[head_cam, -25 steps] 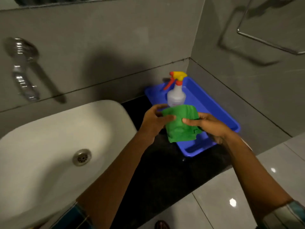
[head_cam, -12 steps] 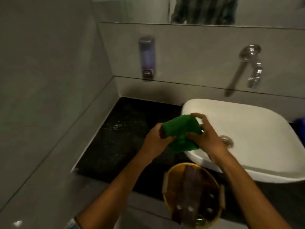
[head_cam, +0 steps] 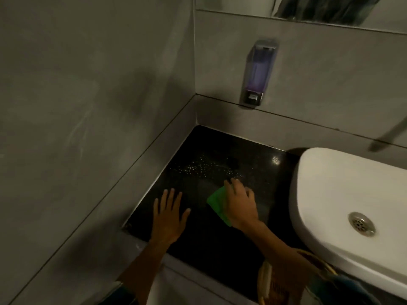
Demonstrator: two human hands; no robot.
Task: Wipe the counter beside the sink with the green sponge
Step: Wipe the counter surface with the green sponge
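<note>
Green sponge (head_cam: 217,203) lies flat under pressing right hand (head_cam: 241,205); left hand (head_cam: 168,213) splayed on counter (head_cam: 220,245).

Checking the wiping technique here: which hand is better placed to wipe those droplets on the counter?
The right hand: it already presses the green sponge on the counter, just short of the droplets. The left hand lies flat and empty.

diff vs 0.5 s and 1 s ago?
The green sponge came down from mid-air, where both hands held it, onto the black counter. The left hand let go and lies flat, open. The right hand presses the sponge alone. The view swung left. The sink is unchanged.
</note>
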